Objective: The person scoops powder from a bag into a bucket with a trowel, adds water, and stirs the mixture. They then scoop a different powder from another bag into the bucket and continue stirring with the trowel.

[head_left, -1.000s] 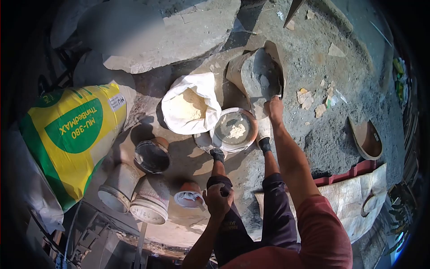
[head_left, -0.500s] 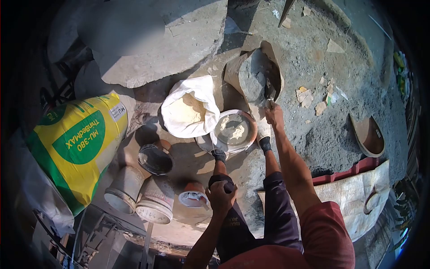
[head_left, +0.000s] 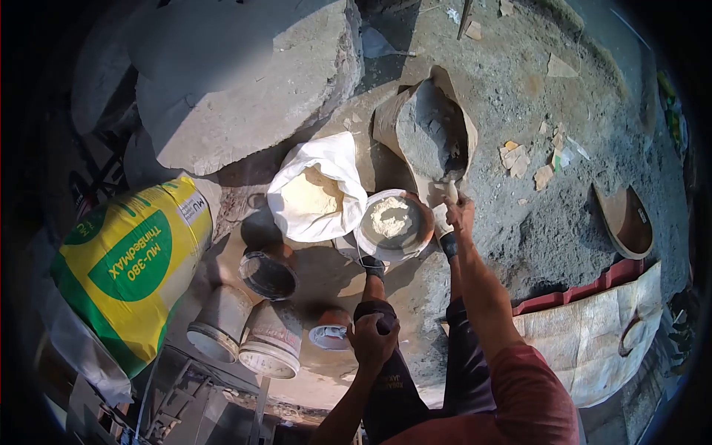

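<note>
Nearest me, the left hand [head_left: 373, 341] lies over the left knee [head_left: 384, 320], thumb and fingers apart, and I see no tool in it. The right hand [head_left: 461, 215] is well apart from it, farther forward and to the right, its fingers closed around a pale tool handle [head_left: 451, 190]. I can't make out the whole blade, which is partly lost in shadow at the sack mouth. I judge the tool stiff and light by itself, heavier at the front once loaded, so I'd want that hold firm and well up the handle, the wrist kept level; dust could make it slip. Just left of the right hand and ahead of the left one, the bucket [head_left: 429, 231] stands between the feet, with pale powder [head_left: 387, 220] lying over grey contents. It looks rigid and probably heavy, best taken by opposite sides of the rim. Beyond the left hand, touching or nearly touching the bucket, the white sack [head_left: 340, 156] gapes open; its cloth looks limp, so I'd gather the collar on both sides. Directly beyond the right hand, the paper sack [head_left: 389, 119] lies open with grey powder [head_left: 424, 122] inside: bulky, likely heavy, with a mouth that could tear, so I'd support it underneath. Farthest off is a broken slab [head_left: 245, 96].
</note>
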`<action>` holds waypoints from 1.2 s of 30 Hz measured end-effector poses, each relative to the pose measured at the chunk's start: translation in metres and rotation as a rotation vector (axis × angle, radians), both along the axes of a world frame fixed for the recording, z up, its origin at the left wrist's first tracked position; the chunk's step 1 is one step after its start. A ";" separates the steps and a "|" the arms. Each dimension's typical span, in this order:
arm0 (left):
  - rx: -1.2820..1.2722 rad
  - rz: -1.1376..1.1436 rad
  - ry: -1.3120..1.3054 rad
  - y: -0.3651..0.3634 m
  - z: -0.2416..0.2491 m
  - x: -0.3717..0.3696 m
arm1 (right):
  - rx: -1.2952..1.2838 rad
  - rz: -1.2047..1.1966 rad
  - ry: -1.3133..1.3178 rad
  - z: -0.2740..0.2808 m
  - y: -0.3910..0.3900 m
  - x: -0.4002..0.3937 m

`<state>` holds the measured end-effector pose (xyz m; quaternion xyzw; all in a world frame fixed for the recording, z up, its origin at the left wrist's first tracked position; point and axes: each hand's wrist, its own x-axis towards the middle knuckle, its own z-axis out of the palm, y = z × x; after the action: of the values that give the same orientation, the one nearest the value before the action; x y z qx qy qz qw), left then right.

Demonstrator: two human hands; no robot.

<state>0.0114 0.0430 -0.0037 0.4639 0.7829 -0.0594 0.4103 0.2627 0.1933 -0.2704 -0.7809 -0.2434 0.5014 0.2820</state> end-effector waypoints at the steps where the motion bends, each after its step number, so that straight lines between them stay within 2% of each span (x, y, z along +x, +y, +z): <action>1: 0.001 -0.004 0.005 0.002 -0.001 -0.001 | 0.033 -0.061 0.150 0.008 0.000 0.000; 4: -0.008 -0.025 0.003 0.003 -0.001 -0.002 | -0.111 -0.108 0.146 0.011 0.003 0.003; 8: -0.009 -0.041 -0.016 0.007 0.000 -0.002 | -0.063 -0.115 0.293 0.007 0.012 0.002; 12: -0.019 -0.051 -0.018 0.010 0.002 -0.001 | -0.080 -0.030 0.277 -0.007 0.025 0.007; 14: -0.012 -0.065 -0.010 0.008 -0.002 0.000 | -0.166 0.165 0.178 -0.016 0.024 0.012; 15: -0.004 -0.077 -0.004 0.006 -0.001 -0.001 | -0.170 0.162 0.182 -0.019 0.018 0.009; 17: 0.005 -0.075 0.002 0.007 -0.001 0.000 | 0.137 0.280 -0.323 -0.024 0.020 -0.002; 20: -0.050 -0.041 -0.015 0.009 0.004 0.001 | 0.035 0.257 -0.170 0.006 0.023 -0.006; 21: -0.110 -0.006 -0.039 0.011 0.003 0.000 | 0.099 0.248 -0.145 0.011 0.024 -0.008; 25: -0.095 -0.032 -0.019 0.002 -0.001 -0.001 | 0.121 0.216 -0.141 0.014 0.022 -0.009; 28: -0.094 -0.030 -0.020 0.002 0.000 -0.001 | 0.042 0.298 -0.158 0.018 0.023 -0.014; 31: -0.074 -0.042 -0.025 0.003 -0.001 -0.002 | 0.061 0.304 -0.094 0.003 0.031 -0.021; 33: -0.115 -0.024 -0.045 0.006 0.000 -0.001 | 0.140 0.347 -0.261 -0.028 0.041 -0.026; 34: -0.115 -0.026 -0.041 0.008 -0.001 0.000 | 0.140 0.344 -0.257 -0.035 0.048 -0.026; 36: 0.013 -0.071 -0.029 0.009 -0.001 0.000 | 0.112 0.334 -0.212 -0.044 0.058 -0.024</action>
<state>0.0115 0.0523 -0.0045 0.4949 0.7602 -0.0622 0.4164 0.2384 0.2515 -0.3142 -0.7612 -0.4256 0.4418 0.2107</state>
